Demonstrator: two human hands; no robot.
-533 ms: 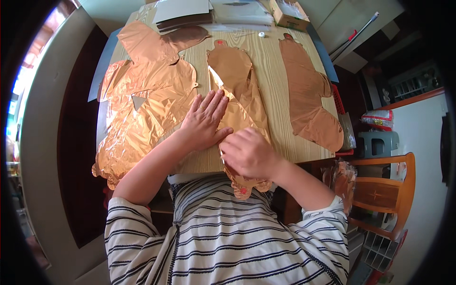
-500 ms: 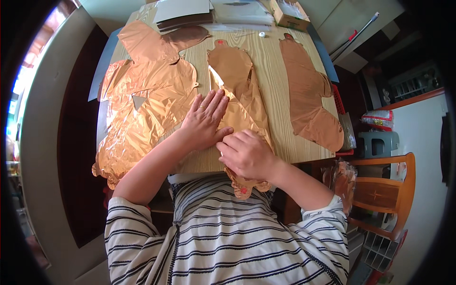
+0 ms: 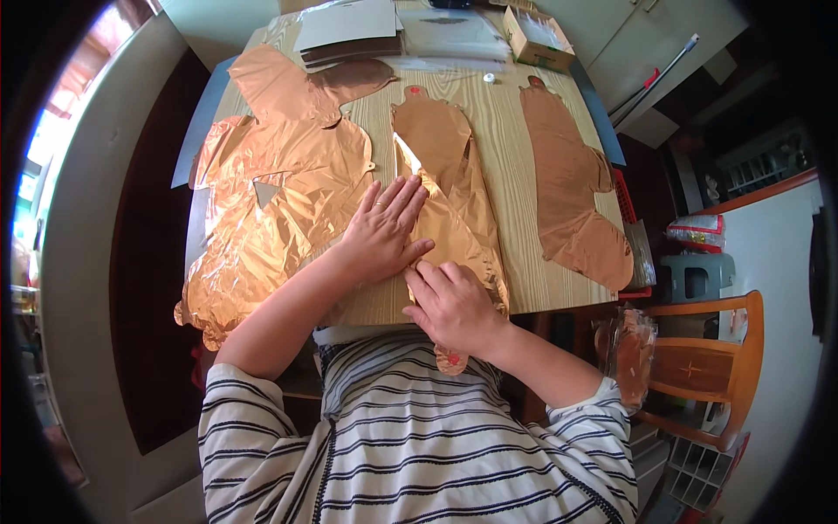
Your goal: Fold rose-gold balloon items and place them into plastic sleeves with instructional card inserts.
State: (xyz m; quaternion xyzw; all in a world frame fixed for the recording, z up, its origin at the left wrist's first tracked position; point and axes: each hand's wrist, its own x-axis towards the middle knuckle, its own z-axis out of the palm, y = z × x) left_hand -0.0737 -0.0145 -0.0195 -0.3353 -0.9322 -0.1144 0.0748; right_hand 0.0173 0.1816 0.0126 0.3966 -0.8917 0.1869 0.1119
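A flat, copper-coloured foil balloon (image 3: 471,218), partly folded lengthwise, lies down the middle of the wooden table. My left hand (image 3: 384,225) rests flat on its left side, fingers stretched out, a ring on one finger. Close by, near the table's front edge, my right hand (image 3: 458,306) has its fingers curled round the balloon's near left part; the fingertips are partly hidden. One rounded end with a red mark hangs over the edge below this hand. To the left spreads a larger, crinkled foil balloon (image 3: 323,188). A narrower folded foil balloon (image 3: 563,166) lies at the right.
Along the back of the table (image 3: 515,196) are a stack of grey boards (image 3: 345,26), clear plastic sleeves (image 3: 454,39) and an open cardboard box (image 3: 537,44). A small white cap (image 3: 489,78) sits before them. A wooden chair (image 3: 698,362) stands at the right.
My right hand has moved slightly toward me, its fingers still curled on the foil. Of the two hanging lobes, only one shows now. My left hand stays flat; the whole view has shifted slightly.
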